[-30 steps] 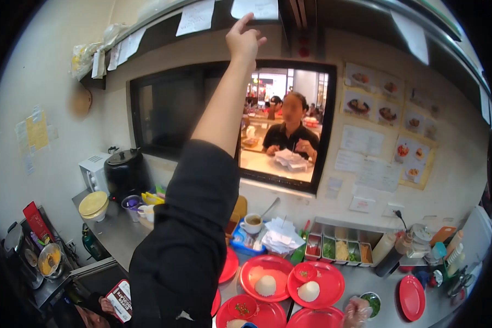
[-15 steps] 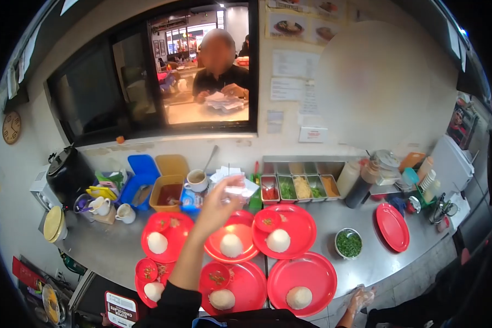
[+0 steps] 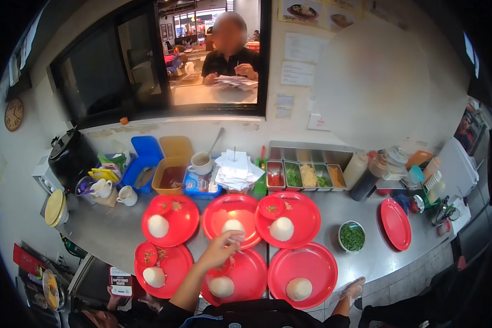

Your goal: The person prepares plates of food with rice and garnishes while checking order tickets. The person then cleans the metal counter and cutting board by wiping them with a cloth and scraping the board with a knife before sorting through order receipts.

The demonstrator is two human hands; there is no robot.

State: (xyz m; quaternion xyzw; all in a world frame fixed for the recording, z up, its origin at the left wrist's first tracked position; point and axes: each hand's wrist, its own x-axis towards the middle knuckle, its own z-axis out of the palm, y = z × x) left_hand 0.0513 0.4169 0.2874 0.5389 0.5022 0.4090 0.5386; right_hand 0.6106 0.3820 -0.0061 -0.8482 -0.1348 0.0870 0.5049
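Observation:
My left hand (image 3: 224, 249) is over the red plates, between the middle back plate (image 3: 216, 203) and the middle front plate (image 3: 250, 284). Its fingers are loosely bent, with nothing seen in them. White rice mounds sit on the plates, such as the mound (image 3: 299, 289) on the front right plate (image 3: 325, 268). A small red bowl (image 3: 271, 208) with chopped bits rests on the back right plate (image 3: 306, 213). My right hand (image 3: 353, 291), in a clear plastic glove, is by the counter's front edge, fingers extended and holding nothing visible.
Paper slips (image 3: 236, 169) are stacked on a spike behind the plates. Topping trays (image 3: 309, 176) stand beside them. A bowl of chopped greens (image 3: 351, 237) and another red plate (image 3: 395, 224) are right. Beyond the window a person (image 3: 229, 65) handles papers; another person's hand (image 3: 113, 300) is lower left.
My left hand has let go of a paper slip at the spike and come down over the plates. My right hand's fingers have straightened. Another person has appeared at the lower left.

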